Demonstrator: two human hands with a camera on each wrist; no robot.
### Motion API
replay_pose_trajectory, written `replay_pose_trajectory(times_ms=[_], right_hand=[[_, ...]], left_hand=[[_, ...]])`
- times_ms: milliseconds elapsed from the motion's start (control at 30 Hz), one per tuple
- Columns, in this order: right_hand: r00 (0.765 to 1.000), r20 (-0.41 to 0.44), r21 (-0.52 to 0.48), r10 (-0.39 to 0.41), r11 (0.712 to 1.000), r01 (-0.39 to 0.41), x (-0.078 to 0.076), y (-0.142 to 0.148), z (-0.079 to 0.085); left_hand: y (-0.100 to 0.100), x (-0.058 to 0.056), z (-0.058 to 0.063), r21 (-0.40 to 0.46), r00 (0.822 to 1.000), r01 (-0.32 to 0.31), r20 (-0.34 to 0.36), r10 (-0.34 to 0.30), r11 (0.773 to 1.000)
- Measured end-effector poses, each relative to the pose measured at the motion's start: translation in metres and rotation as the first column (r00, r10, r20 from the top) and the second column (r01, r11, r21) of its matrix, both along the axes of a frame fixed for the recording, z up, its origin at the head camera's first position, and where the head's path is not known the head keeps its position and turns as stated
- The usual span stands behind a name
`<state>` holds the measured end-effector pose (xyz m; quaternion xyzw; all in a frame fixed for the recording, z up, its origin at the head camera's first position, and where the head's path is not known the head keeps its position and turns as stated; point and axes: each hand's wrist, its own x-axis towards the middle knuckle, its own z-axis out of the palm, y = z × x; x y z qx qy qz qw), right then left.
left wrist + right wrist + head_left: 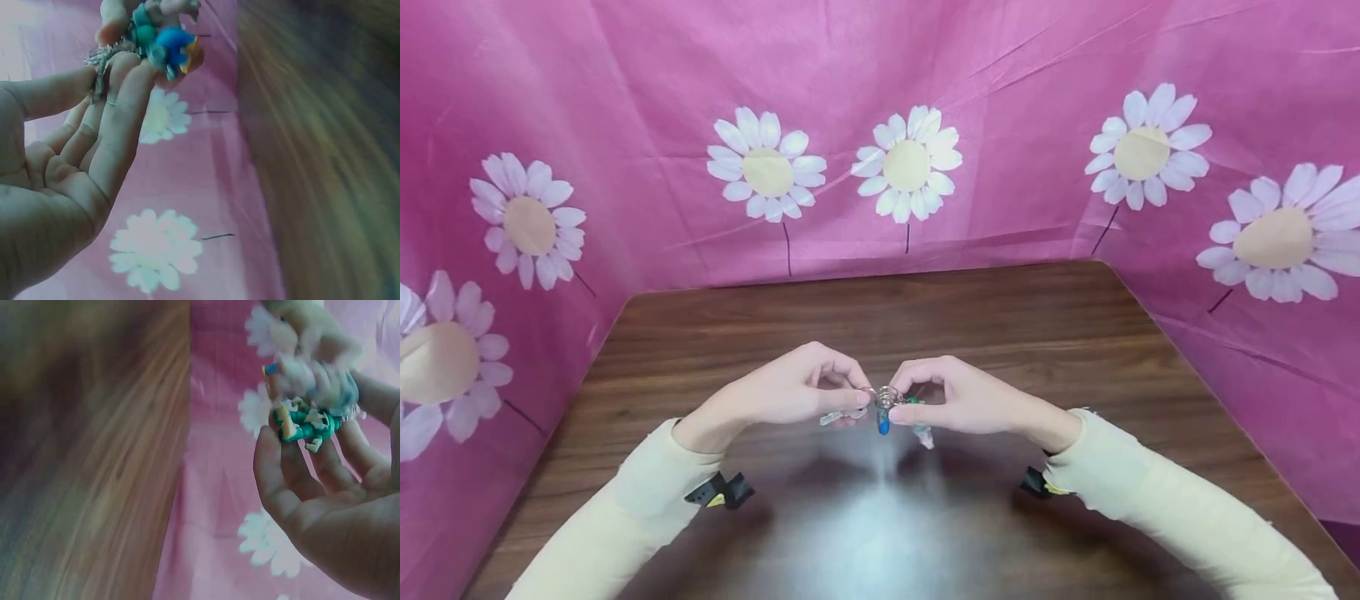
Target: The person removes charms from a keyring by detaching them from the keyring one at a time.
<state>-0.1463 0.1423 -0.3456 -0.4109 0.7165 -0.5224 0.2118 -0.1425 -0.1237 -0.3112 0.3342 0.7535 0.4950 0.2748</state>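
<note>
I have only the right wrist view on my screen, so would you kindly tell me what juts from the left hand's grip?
Observer: In the head view, a silver key juts from the grip of the left hand, pointing toward the person's left.
Operator: Thank you; and what shows between the two hands there?
Observer: Metal rings, bunched between the left hand and the right hand.
Operator: How far round the wooden table does the pink daisy cloth run, if I may ask?
Observer: The head view shows it along the far, left and right sides.
</note>
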Motion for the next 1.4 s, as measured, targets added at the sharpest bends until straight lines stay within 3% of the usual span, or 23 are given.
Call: replay_pose_trajectory(times_ms=[100, 300, 467, 667, 1000, 1200, 1400], right_hand=[[1.0, -0.001, -0.019, 0.008, 1.0, -0.008, 0.008, 0.003, 0.009], [0.999, 0.002, -0.062, 0.039, 0.997, -0.039, 0.01, 0.007, 0.016], [0.996, 0.03, -0.119, 0.079, 0.99, -0.075, 0.009, 0.007, 0.013], [0.99, -0.065, -0.15, 0.122, 0.98, -0.131, 0.008, 0.004, 0.014], [0.988, -0.14, -0.168, -0.062, 0.985, 0.038, 0.018, -0.002, 0.024], [0.966, -0.205, -0.181, -0.16, 0.976, 0.123, 0.023, 0.0, 0.024], [0.969, -0.166, -0.216, -0.185, 0.965, 0.147, 0.025, -0.001, 0.019]], left_hand=[[0.002, 0.004, 0.01, -0.021, 1.0, 0.012, -0.006, -0.013, 1.0], [0.01, 0.021, 0.02, 0.041, 0.995, 0.018, 0.095, -0.022, 0.999], [0.013, 0.034, 0.024, 0.084, 0.997, -0.026, 0.08, 0.019, 0.996], [0.012, 0.04, 0.029, 0.075, 0.995, -0.096, 0.036, 0.094, 0.993], [0.011, 0.037, 0.036, 0.099, 0.992, -0.126, -0.005, 0.127, 0.987], [0.012, 0.037, 0.035, 0.108, 0.991, -0.132, 0.025, 0.13, 0.985], [0.012, 0.039, 0.028, 0.142, 0.988, -0.146, 0.078, 0.136, 0.979]])
